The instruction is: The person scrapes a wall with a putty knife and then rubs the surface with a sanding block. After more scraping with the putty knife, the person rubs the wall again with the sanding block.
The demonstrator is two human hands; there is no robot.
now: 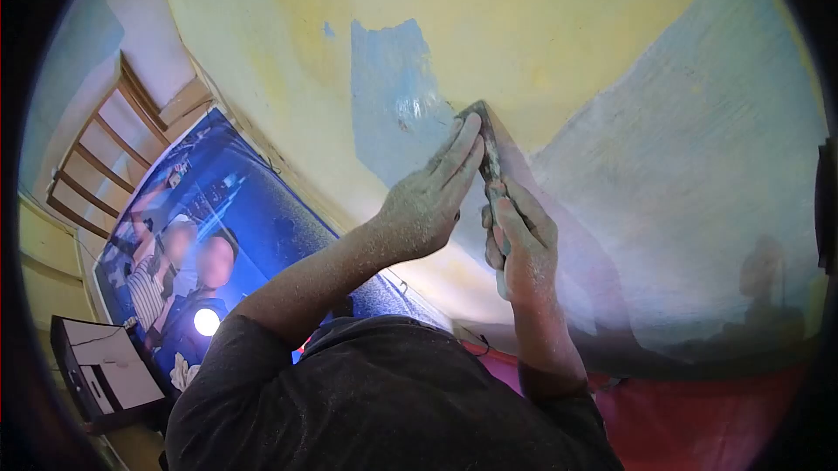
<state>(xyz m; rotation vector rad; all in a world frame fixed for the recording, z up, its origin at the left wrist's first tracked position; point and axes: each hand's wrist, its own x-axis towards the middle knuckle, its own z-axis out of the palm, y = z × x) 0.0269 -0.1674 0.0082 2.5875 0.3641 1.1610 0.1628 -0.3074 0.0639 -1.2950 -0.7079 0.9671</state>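
Observation:
My right hand [529, 248] is wrapped around the handle of a scraper [491, 157], which looks dark and dusty. The scraper's far end is up against the wall. My left hand [426, 202] lies with straight fingers along the side of the blade, touching it near its far end. White dust coats both hands and my forearms. On the yellow wall [506, 34], a bare blue-grey patch [384, 87] with ragged edges lies just to the left of the scraper. A larger grey area [698, 139] spreads to the right.
A blue poster or banner [262, 183] with people pictured on it is at the left, beside a bright light [207, 322]. Wooden slats [96, 161] are at the far left, above a dark-framed box-like object [109, 371]. Red material [707, 423] lies at the lower right.

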